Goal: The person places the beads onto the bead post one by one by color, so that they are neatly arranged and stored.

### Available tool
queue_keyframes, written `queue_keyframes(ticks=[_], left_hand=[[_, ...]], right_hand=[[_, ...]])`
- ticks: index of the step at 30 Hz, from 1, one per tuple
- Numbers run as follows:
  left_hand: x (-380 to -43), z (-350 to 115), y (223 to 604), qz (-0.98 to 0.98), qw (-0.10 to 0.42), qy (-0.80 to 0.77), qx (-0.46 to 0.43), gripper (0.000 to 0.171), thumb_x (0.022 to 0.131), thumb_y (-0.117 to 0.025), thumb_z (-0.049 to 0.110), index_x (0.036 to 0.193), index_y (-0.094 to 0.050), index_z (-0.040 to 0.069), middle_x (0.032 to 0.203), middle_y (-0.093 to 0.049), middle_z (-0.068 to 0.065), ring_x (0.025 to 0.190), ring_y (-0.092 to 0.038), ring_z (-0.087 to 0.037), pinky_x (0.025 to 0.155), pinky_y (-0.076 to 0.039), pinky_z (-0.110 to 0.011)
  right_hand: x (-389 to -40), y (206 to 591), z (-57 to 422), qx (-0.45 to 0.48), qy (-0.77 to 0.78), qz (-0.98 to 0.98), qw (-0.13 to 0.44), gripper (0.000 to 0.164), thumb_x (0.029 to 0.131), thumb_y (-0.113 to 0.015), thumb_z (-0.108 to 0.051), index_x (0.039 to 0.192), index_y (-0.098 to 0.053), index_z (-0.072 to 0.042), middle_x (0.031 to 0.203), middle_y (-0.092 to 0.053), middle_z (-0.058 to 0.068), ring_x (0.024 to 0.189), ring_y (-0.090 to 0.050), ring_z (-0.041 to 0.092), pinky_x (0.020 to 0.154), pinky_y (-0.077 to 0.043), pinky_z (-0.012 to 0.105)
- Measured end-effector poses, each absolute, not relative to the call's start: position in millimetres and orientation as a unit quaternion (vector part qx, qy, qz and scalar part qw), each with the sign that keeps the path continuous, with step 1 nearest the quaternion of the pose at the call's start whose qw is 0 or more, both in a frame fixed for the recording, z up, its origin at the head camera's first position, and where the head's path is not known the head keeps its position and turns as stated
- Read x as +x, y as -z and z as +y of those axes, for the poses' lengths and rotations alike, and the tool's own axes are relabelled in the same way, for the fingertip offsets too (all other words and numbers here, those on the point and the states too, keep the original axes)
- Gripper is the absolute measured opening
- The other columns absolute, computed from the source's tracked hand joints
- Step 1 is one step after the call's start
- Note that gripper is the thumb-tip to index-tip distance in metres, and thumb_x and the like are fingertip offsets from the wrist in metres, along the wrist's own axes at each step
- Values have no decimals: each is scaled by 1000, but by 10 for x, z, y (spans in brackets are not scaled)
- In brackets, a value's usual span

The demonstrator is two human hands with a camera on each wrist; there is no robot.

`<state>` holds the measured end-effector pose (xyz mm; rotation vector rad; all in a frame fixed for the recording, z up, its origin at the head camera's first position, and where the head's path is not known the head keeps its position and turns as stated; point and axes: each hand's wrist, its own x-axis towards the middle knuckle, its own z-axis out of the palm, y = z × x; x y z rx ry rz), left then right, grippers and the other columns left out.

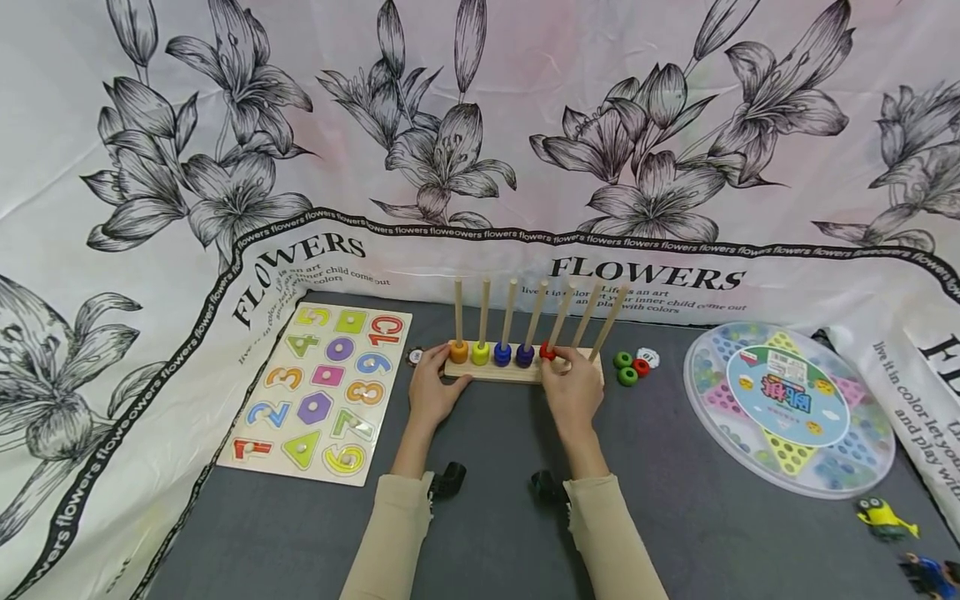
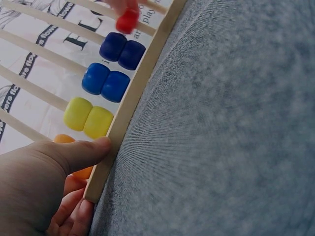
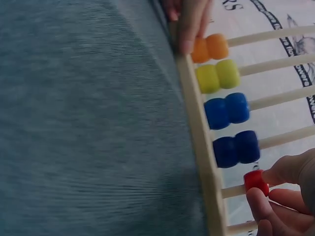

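A wooden stacking rack (image 1: 495,373) with several upright pegs sits before me. My left hand (image 1: 435,392) grips the left end of its base, the thumb lying along the front edge in the left wrist view. On the first pegs are pairs of orange beads (image 3: 216,46), yellow beads (image 3: 228,73), blue beads (image 3: 237,107) and dark blue beads (image 3: 246,146). Between thumb and fingers my right hand (image 1: 573,387) pinches a red bead (image 3: 253,182) threaded on the fifth peg, with bare peg showing between bead and base. The pegs farther right carry no beads.
Right of the rack lie green beads (image 1: 623,359), a red bead (image 1: 641,367) and a small white piece (image 1: 648,358). A number-and-shape puzzle board (image 1: 288,393) is at left. At right are a round board-game case (image 1: 697,404) and a yellow toy figure (image 1: 885,518).
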<state>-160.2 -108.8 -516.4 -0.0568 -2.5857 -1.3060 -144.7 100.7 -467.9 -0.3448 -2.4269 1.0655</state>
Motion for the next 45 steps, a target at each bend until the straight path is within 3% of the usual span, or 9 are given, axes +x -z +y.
queue_keyframes(ticks=[4,10,16,25,28,33,35,41,45], left_hand=[[-1606,-1079,5154,-885,119,449,-20,64,80,-83,15,134,-57,-6,137,-53,-18,123,-53,-33,94,-53,-41],[-1603,-1076,5140,-885,117,451,-14,64,80,-84,15,134,-57,-6,137,-53,-17,123,-53,-33,95,-53,-41],[-1606,-1076,5138,-885,119,449,-16,65,80,-84,16,134,-57,-6,137,-53,-17,123,-53,-33,95,-52,-41],[-1604,-1086,5160,-887,116,447,-13,64,80,-84,16,134,-57,-6,137,-53,-17,123,-53,-33,95,-52,-41],[-1594,-1096,5153,-887,114,447,-11,65,80,-84,16,134,-57,-6,137,-53,-17,122,-53,-33,94,-53,-41],[-1580,-1104,5147,-887,112,447,-7,65,79,-84,17,134,-58,-6,137,-53,-17,122,-53,-33,94,-52,-41],[-1581,-1102,5147,-887,111,448,-7,65,80,-84,17,134,-57,-5,137,-53,-17,123,-53,-33,95,-52,-41],[-1596,-1090,5160,-888,116,445,-11,64,81,-83,17,135,-57,-5,137,-53,-16,123,-53,-32,94,-52,-41],[-1594,-1084,5165,-887,117,446,-11,64,81,-83,18,135,-57,-5,137,-53,-16,123,-53,-32,94,-52,-41]], right_hand=[[-1423,4769,1033,-139,-400,-881,211,24,82,-76,-19,101,-78,-5,96,-75,16,70,-69,31,61,-51,54],[-1400,4830,1115,-153,-409,-878,196,23,83,-73,-19,101,-77,-6,93,-75,13,81,-70,33,67,-52,55],[-1412,4759,1343,-166,-420,-861,234,19,84,-71,-17,98,-75,-4,88,-75,13,79,-73,29,69,-52,51],[-1444,4685,1900,-170,-409,-852,278,19,84,-69,-9,99,-74,2,89,-73,19,79,-69,35,73,-48,50],[-1452,4690,2064,-168,-409,-857,266,21,86,-67,-7,102,-72,5,93,-72,22,83,-69,36,72,-48,42],[-1452,4727,2271,-152,-433,-862,214,24,88,-66,-3,110,-69,8,105,-69,26,93,-69,37,66,-41,11],[-1442,4747,2334,-146,-454,-858,193,26,89,-67,-2,112,-69,7,108,-69,26,92,-69,31,64,-38,5],[-1421,4793,2482,-141,-481,-851,160,28,88,-68,1,116,-70,4,109,-69,27,76,-54,-13,63,-41,4],[-1416,4795,2529,-130,-474,-857,153,29,87,-67,4,116,-70,4,109,-69,26,76,-53,-15,64,-41,4]])
